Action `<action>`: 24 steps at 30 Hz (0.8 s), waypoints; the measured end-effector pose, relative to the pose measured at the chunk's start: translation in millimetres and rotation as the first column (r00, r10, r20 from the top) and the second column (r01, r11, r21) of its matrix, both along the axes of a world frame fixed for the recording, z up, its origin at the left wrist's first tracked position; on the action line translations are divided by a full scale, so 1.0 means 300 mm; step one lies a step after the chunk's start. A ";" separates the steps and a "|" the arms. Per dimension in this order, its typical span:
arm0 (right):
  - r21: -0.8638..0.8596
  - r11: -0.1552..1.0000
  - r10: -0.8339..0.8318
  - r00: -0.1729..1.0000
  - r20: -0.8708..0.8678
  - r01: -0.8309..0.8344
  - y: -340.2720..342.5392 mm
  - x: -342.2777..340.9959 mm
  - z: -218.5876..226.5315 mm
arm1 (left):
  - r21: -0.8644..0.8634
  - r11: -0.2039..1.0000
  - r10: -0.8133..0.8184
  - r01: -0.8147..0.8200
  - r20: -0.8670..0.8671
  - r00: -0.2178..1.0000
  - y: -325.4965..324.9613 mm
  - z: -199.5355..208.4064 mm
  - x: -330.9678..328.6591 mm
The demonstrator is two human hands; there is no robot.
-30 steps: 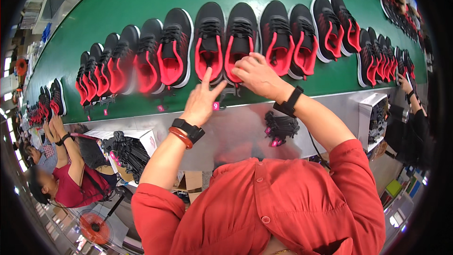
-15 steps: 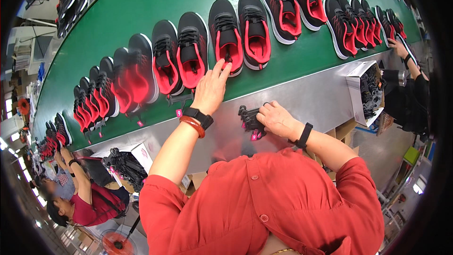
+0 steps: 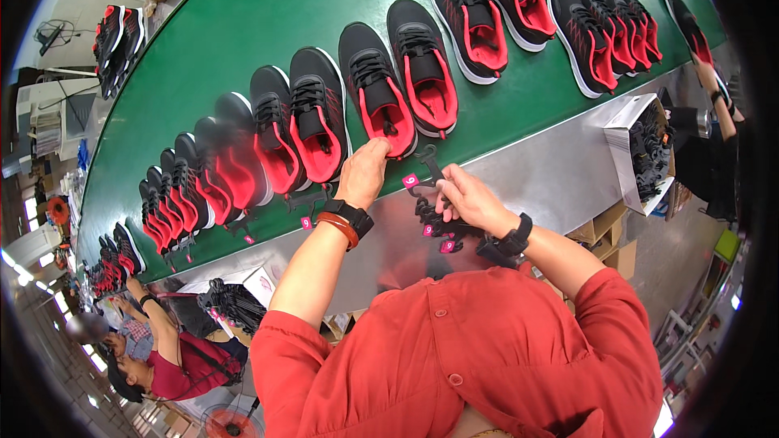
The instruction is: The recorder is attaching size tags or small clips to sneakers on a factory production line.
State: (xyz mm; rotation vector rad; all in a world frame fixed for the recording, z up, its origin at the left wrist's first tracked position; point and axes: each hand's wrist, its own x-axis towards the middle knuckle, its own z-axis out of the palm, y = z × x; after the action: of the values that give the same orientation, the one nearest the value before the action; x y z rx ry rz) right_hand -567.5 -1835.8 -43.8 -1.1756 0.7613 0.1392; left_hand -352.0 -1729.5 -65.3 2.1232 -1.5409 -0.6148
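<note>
Pairs of black and red sneakers lie in a row on a green conveyor belt (image 3: 243, 40). My left hand (image 3: 363, 172) grips the heel of one sneaker (image 3: 375, 97) in the pair nearest me. My right hand (image 3: 468, 199) holds a bunch of black plastic shoe hangers (image 3: 434, 219) with small pink size tags, just in front of the belt on the steel ledge (image 3: 552, 170). One hanger sticks up from the bunch toward the sneaker pair. Both wrists wear black bands.
Open white boxes of black hangers stand at the right (image 3: 641, 146) and lower left (image 3: 231, 304). A seated person in red (image 3: 174, 357) works at lower left, and another person's arm (image 3: 718, 89) reaches in at the right. Cardboard boxes (image 3: 613, 251) sit under the ledge.
The shoes have shifted left along the belt. My right hand came down off the shoes to the hanger bunch on the ledge and lifted one. My left hand closed on a sneaker heel.
</note>
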 end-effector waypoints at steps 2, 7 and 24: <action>0.059 0.998 -0.034 0.999 -0.028 0.036 0.014 0.045 0.003 | 0.014 1.000 -0.014 0.014 -0.005 1.000 -0.011 0.002 0.007; 0.168 0.984 -0.059 0.998 -0.020 0.062 0.097 0.086 -0.032 | 0.030 0.999 -0.027 0.028 -0.024 0.999 -0.008 0.003 0.020; 0.013 0.885 0.465 0.884 0.056 -0.466 -0.064 0.157 -0.068 | 0.062 0.957 -0.289 0.282 0.152 0.945 0.001 0.024 0.011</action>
State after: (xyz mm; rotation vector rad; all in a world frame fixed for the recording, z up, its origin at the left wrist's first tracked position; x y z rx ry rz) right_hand -520.4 -1854.9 -64.3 -1.3159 0.4163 0.5172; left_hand -348.6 -1729.1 -58.1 2.0353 -1.9635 -0.5848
